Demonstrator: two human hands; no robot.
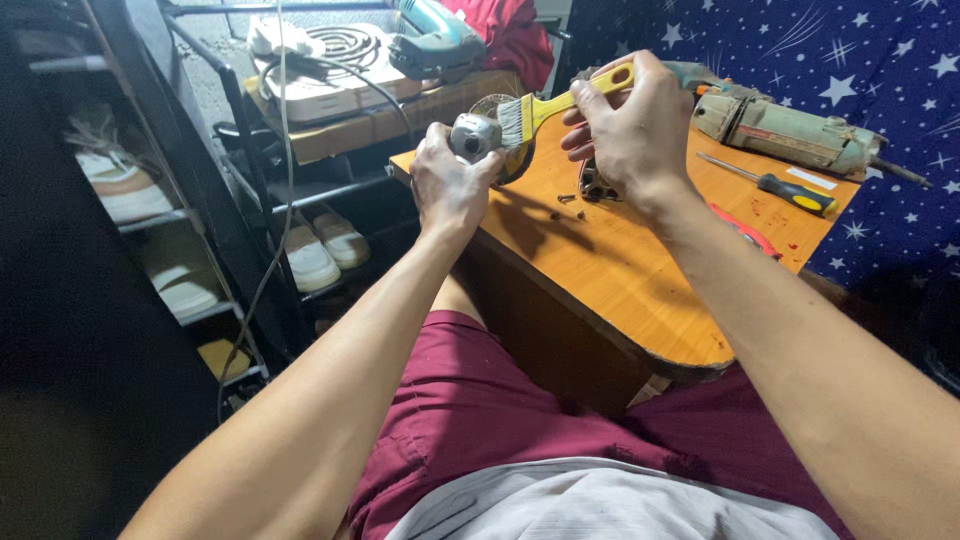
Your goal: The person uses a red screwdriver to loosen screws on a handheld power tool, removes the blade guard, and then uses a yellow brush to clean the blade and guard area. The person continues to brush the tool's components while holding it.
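My left hand (448,185) grips a round grey metal tool part (473,135) with a dark disc behind it, held above the corner of the wooden table (620,270). My right hand (632,125) holds a yellow-handled paintbrush (560,102) with its pale bristles against that metal part. Small dark screws or bits (566,200) lie on the table just under my hands.
A worn green power tool (790,130), a yellow-and-black screwdriver (790,190) and a red-handled tool (745,228) lie on the table's right side. A white coil hotplate (335,60) and a teal tool (435,40) sit on a rear shelf. A shoe rack (180,250) stands left; a cable (285,180) hangs down.
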